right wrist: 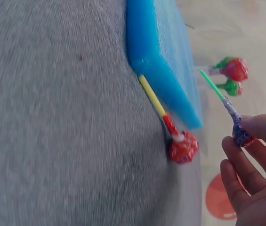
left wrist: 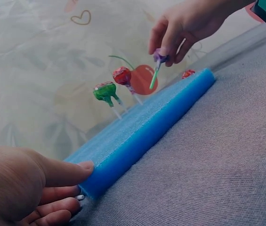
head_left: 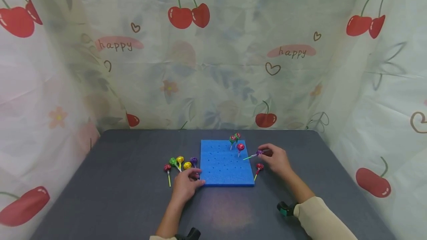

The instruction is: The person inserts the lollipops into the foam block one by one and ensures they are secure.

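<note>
The right hand (head_left: 277, 161) pinches a purple lollipop (right wrist: 240, 133) by its wrapped head, its green stick (left wrist: 154, 79) pointing down-left above the right side of a blue foam board (head_left: 227, 173). Small holes dot the board. Three lollipops stand upright in its far right part: a red one (head_left: 240, 147) and two green-and-red ones (left wrist: 105, 91). At the board's near left corner the left hand (head_left: 186, 185) rests, thumb on the top edge in the left wrist view, the other fingers beside and below it.
Left of the board lie several lollipops, including a red one (head_left: 167, 167), a green one (head_left: 173, 161) and a yellow one (head_left: 180, 159). Another red lollipop (right wrist: 183, 148) lies by the board's right edge. A patterned curtain (head_left: 213, 66) surrounds the grey table (head_left: 126, 195).
</note>
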The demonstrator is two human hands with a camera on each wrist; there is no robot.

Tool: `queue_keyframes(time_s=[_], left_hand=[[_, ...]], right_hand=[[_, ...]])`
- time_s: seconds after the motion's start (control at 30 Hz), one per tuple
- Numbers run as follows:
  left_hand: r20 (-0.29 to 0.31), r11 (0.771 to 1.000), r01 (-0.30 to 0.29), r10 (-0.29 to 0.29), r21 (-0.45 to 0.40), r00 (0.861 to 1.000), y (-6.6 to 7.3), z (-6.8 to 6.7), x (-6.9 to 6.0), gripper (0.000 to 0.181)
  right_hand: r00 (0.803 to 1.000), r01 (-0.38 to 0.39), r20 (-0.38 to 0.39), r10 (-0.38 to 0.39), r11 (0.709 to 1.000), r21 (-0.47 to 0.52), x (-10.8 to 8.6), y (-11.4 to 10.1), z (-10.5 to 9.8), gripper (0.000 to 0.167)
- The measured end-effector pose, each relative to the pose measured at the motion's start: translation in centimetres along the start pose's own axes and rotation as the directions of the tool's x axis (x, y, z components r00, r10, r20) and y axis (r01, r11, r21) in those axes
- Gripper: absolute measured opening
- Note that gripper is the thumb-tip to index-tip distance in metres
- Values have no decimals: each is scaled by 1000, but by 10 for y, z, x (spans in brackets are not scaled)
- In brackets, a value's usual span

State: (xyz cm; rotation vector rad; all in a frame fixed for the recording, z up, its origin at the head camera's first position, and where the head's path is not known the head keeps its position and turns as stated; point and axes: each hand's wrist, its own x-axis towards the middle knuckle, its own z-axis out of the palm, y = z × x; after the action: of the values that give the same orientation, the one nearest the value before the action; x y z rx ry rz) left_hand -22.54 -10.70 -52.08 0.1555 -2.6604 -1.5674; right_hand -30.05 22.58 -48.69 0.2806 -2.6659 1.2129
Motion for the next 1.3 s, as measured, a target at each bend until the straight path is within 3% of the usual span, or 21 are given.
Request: queue_keyframes(time_s=[0.27,0.4,0.57,0.77,1.1,1.3], left_hand=[[4,1000,-5,5,2,1000,0,1,1,28],[5,1000,-9,9,7,1000,1,1,1,29],[6,1000,-14,14,6,1000,1,0,0,28],[5,1000,-6,6,2,1000,2,0,0,29],[2,1000,2,-2,-1,1000,0,0,0,29],[1,1000,2,-2,-2,1000,-1,0,0,29]], right_hand=[[1000,22,-1,-22,1000,-16,2,-10,12,26],[995,89,-28,-91,994,-60,1,-14,17,23],[977,201,-53,-208,972,-120,-1,-18,21,22],[956,276,-66,-285,953,-123,-1,-22,26,22],[944,289,-151,-293,956,-45,-3,-33,41,25],[923,327,-205,-325,945,-25,-4,-39,51,23]])
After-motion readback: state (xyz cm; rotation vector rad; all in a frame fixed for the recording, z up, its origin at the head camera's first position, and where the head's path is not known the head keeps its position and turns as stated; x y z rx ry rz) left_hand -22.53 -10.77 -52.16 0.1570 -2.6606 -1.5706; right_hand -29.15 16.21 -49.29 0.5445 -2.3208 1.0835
